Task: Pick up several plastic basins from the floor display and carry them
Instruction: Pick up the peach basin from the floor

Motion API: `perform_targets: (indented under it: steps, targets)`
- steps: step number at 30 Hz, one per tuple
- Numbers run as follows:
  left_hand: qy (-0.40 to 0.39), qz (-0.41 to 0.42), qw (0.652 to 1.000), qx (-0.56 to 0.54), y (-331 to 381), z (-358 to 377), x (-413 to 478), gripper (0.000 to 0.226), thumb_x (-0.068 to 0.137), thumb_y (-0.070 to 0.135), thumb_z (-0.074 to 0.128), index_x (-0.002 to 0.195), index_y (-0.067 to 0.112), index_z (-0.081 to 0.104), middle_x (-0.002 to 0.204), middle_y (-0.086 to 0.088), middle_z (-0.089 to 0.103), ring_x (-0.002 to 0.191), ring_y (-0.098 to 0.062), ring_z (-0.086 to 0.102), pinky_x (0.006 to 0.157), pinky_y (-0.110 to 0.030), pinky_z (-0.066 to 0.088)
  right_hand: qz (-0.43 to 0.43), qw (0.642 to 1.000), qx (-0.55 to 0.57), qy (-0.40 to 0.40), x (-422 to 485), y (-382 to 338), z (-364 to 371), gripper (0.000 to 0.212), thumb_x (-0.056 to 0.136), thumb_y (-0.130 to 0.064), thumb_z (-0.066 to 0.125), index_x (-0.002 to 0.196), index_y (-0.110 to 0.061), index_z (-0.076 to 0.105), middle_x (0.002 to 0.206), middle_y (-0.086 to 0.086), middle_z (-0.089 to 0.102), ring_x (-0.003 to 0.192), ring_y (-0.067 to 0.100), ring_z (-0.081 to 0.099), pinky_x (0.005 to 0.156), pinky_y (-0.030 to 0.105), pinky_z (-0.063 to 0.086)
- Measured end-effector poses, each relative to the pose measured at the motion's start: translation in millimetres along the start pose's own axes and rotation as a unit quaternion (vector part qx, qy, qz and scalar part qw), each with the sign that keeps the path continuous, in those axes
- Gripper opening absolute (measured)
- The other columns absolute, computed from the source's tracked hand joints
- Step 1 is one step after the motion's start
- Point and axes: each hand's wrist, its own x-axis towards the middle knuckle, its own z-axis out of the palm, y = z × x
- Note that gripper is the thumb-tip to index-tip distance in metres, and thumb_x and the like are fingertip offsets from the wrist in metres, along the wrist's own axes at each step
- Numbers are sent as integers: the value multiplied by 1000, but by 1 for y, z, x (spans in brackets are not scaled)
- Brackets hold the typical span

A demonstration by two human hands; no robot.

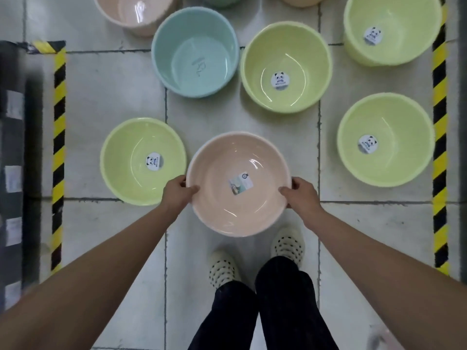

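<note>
Cut off at the top edge: pink basin (131, 16), teal basin (222, 0), peach basin (302, 0). Blurred at far left: dark shelf (15, 147). Too small to read: label (241, 183) inside held basin (227, 213).

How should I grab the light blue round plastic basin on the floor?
Take the light blue round plastic basin by its rim, reaching from above on the near side. It sits upright and open, so a thumb can hook inside. The yellow-green round plastic basin crowds its right side, but nothing presses against the near edge.
</note>
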Motion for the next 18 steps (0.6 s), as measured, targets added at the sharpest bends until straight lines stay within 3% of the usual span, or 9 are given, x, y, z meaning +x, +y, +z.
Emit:
perform_targets:
  steps: [2, 6, 9, 12, 15, 18]
  targets:
    - [-5, -16, 1000, -20, -12, 5, 20, 32, 83, 5, 72, 115, 4, 69, 90, -10, 68, 87, -32, 66, 86, -45, 58, -6, 999, -31, 12, 18, 6, 13, 28, 91, -13, 62, 119, -16, 64, 105, 3, 68, 97, 26, 66, 89, 48, 58]
    - [8, -17, 999, -37, -26, 15, 52, 34, 81, 2, 70, 115, 3, 71, 102, -20, 73, 93, -40, 70, 82, -51, 60, -39, 996, -73, 36, 44, 16, 34, 38, 94, -14, 58, 132, -16, 56, 108, 1, 63, 96, 23, 62, 85, 35, 52]
    - [32, -4, 999, -23, -32, 27, 66, 38, 80, 2, 66, 118, 4, 72, 102, -21, 73, 93, -40, 70, 77, -53, 61, -46, 992, -104, 58, 59, 22, 48, 39, 92, -13, 59, 131, -16, 56, 104, 0, 62, 99, 27, 63, 91, 43, 54]
    - [58, 5, 998, 3, -39, 36, 71, 34, 75, 9, 67, 108, 4, 76, 93, -16, 72, 88, -36, 69, 79, -48, 59, -44, 989, -116, 76, 70, 29, 57, 37, 89, -8, 58, 126, -14, 56, 101, 1, 61, 100, 29, 63, 91, 46, 54]
    - [74, 15, 997, 36, -52, 47, 76, 43, 72, 22, 70, 111, 3, 74, 116, -18, 65, 105, -33, 64, 89, -37, 52, -50, 987, -116, 95, 77, 35, 63, 38, 87, -6, 58, 124, -12, 56, 103, 3, 61, 98, 30, 63, 88, 45, 54]
    - [91, 11, 995, 41, -59, 57, 81, 48, 82, 14, 74, 127, 3, 66, 136, -15, 51, 121, -30, 55, 100, -34, 42, -64, 983, -139, 105, 86, 44, 68, 37, 85, -8, 60, 121, -12, 57, 110, 8, 64, 99, 31, 62, 91, 49, 53]
